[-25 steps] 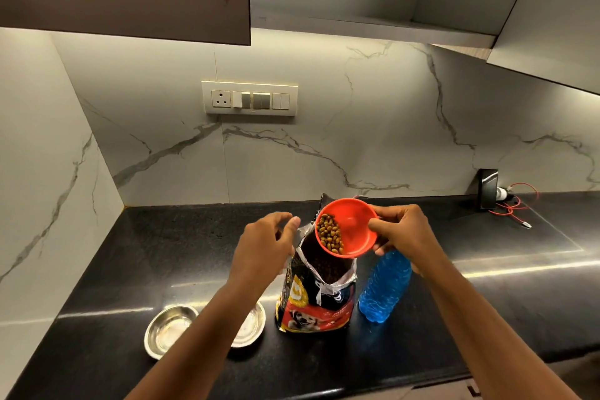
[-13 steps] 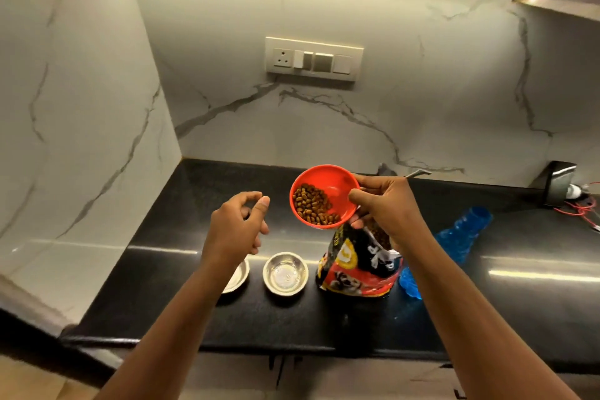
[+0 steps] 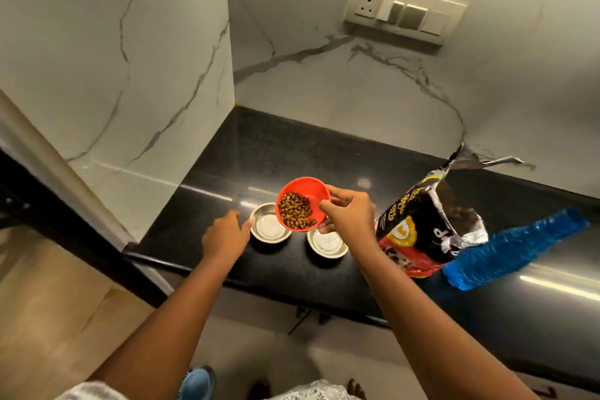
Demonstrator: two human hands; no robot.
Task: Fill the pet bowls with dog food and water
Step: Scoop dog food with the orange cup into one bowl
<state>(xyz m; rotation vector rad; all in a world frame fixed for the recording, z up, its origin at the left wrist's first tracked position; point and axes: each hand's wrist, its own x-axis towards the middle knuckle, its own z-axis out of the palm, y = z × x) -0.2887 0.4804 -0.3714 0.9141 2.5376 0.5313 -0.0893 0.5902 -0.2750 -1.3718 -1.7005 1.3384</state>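
Black polished stone makes up the counter (image 3: 246, 156), which runs into a corner of white marble wall veined in grey, and light glints off its surface. Nearest the front edge, the left hand (image 3: 224, 235) reaches in low with its fingers loosely spread, gripping nothing, its fingertips right at the rim of the left steel bowl (image 3: 268, 229). That bowl is small, round and shiny, and looks empty inside. Just beside it sits the right steel bowl (image 3: 326, 243), its twin, also showing a bare bright bottom, partly hidden behind the right hand (image 3: 349, 214). That hand is closed on the rim of a red scoop (image 3: 308, 193), pinched between thumb and fingers. The scoop is a shallow round plastic cup, tipped toward the viewer and held above the gap between the two bowls, overlapping the left one. Inside it lies a heap of brown kibble (image 3: 297, 209), small oval pellets gathered against the lower side. To the right stands the dog food bag (image 3: 422, 230), black with red and yellow print, its torn silver-lined top gaping open. Touching the bag's right side, a blue water bottle (image 3: 516, 250) with ribbed clear plastic stands on the counter. Farther back on the wall hangs a cream switch plate (image 3: 406, 10) with a socket.
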